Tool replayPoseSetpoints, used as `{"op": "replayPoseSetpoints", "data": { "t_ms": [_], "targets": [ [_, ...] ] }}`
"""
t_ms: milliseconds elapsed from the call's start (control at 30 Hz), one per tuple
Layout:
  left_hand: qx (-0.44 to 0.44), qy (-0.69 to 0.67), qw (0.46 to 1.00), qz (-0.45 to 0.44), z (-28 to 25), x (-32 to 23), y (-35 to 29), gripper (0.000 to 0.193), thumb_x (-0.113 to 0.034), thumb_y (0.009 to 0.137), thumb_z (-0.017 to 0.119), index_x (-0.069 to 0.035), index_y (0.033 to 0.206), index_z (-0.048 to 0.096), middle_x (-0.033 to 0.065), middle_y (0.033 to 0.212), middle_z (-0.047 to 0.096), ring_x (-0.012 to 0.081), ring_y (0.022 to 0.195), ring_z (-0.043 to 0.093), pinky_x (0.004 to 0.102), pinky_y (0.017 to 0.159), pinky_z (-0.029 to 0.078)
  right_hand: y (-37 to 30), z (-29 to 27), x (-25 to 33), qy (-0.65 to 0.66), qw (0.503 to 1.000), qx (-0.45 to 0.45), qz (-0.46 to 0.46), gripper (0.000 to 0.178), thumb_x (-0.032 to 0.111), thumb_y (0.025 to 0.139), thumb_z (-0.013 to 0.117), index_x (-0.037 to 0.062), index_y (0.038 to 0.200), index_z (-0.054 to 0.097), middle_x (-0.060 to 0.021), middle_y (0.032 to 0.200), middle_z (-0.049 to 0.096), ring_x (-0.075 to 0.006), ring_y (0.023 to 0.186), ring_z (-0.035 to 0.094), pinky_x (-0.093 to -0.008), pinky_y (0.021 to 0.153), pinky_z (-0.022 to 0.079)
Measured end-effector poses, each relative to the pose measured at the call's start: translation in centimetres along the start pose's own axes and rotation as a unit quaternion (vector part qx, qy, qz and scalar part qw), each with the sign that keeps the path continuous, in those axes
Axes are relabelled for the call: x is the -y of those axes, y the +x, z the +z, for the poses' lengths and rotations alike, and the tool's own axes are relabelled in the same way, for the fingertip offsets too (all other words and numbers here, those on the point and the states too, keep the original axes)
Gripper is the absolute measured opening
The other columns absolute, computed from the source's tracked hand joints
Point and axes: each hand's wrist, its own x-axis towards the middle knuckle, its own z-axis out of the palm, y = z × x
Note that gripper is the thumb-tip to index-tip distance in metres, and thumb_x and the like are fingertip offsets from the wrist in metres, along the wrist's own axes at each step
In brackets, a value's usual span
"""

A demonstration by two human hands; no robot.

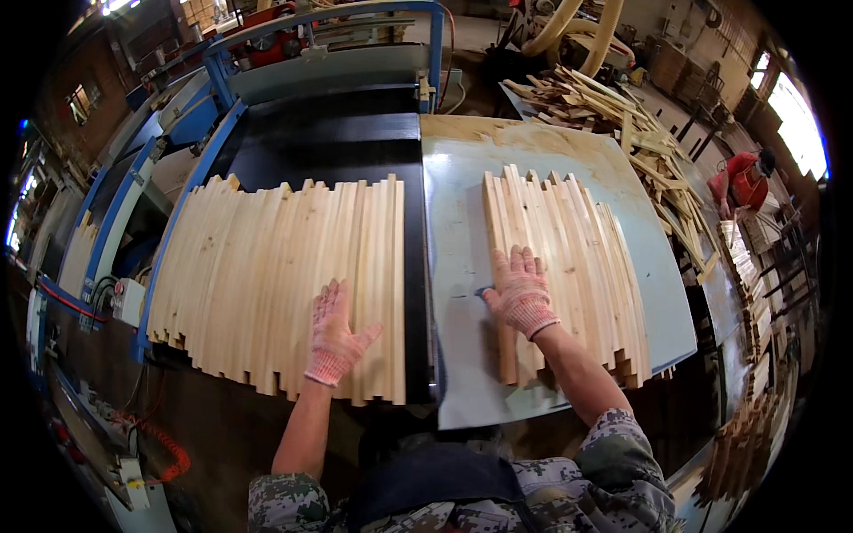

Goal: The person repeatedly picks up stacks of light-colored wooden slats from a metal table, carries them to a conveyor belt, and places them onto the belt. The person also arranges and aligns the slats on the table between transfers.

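Note:
My left hand (pixel 336 330), in a pink-and-white knit glove, lies flat on a wide row of pale wooden strips (pixel 253 266), fingers pointing away and thumb out to the right. These strips lie side by side on a black conveyor belt (pixel 302 147), their ends uneven. Further right, my right hand (pixel 522 291), gloved alike, rests with outstretched fingers on the left part of a smaller group of wooden strips (pixel 577 258). That group lies on a grey-blue sheet-topped table (pixel 462 266). Neither hand is wrapped round a strip.
A blue machine frame (pixel 324 16) spans the far end of the belt. Scrap wood (pixel 657 169) is heaped beyond the table at the right. A person in red (pixel 742 182) works at the far right beside more strips (pixel 751 266). A red coiled hose (pixel 169 453) hangs lower left.

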Motion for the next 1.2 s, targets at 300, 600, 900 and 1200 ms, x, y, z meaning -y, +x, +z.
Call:
{"op": "replayPoseSetpoints", "data": {
  "t_ms": [300, 600, 900, 1200],
  "targets": [
    [-0.195, -0.07, 0.978, -0.02, -11.5, 17.2, -6.0, 0.071, -0.016, 0.089, 0.083, 0.003, 0.152, 0.056, 0.0262, 0.155, 0.058, 0.0428, 0.145, 0.054, 0.0503, 0.123, 0.044, -0.5, 3.8, 3.9, -0.071, 0.994, -0.066, 0.04, 0.073, 0.013, 0.094, 0.06, 0.0085, 0.165, 0.043, -0.0256, 0.17, 0.039, -0.0429, 0.156, 0.04, -0.0536, 0.129, 0.031],
    [-0.238, -0.084, 0.964, -0.079, -16.3, 26.0, -11.1, 0.068, -0.011, 0.09, 0.081, 0.003, 0.152, 0.056, 0.0236, 0.156, 0.058, 0.0401, 0.147, 0.054, 0.0477, 0.124, 0.042, 1.4, 1.1, 6.3, -0.008, 0.987, -0.056, 0.149, 0.08, 0.006, 0.089, 0.068, 0.0099, 0.164, 0.041, -0.0255, 0.133, 0.067, -0.0434, 0.123, 0.068, -0.0518, 0.104, 0.057],
    [-0.285, 0.163, 0.922, -0.207, -26.7, 35.1, -8.9, 0.089, -0.027, 0.088, 0.082, 0.0, 0.163, 0.042, 0.025, 0.166, 0.047, 0.0412, 0.155, 0.042, 0.0501, 0.13, 0.031, 4.5, 3.0, 15.7, 0.363, 0.93, -0.028, 0.055, 0.09, 0.032, 0.094, 0.077, 0.0119, 0.172, 0.035, -0.0204, 0.124, 0.074, -0.0358, 0.114, 0.071, -0.0444, 0.103, 0.054],
    [-0.169, 0.325, 0.801, -0.473, -40.0, 40.5, -4.6, 0.103, -0.054, 0.092, 0.074, -0.007, 0.171, 0.027, 0.021, 0.178, 0.028, 0.038, 0.166, 0.024, 0.0531, 0.134, 0.018, 3.7, 9.2, 10.8, 0.563, 0.813, -0.115, 0.096, 0.064, 0.024, 0.108, 0.065, 0.0009, 0.165, 0.046, 0.0004, 0.096, 0.068, -0.0096, 0.077, 0.058, -0.0259, 0.069, 0.051]
  ]
}}
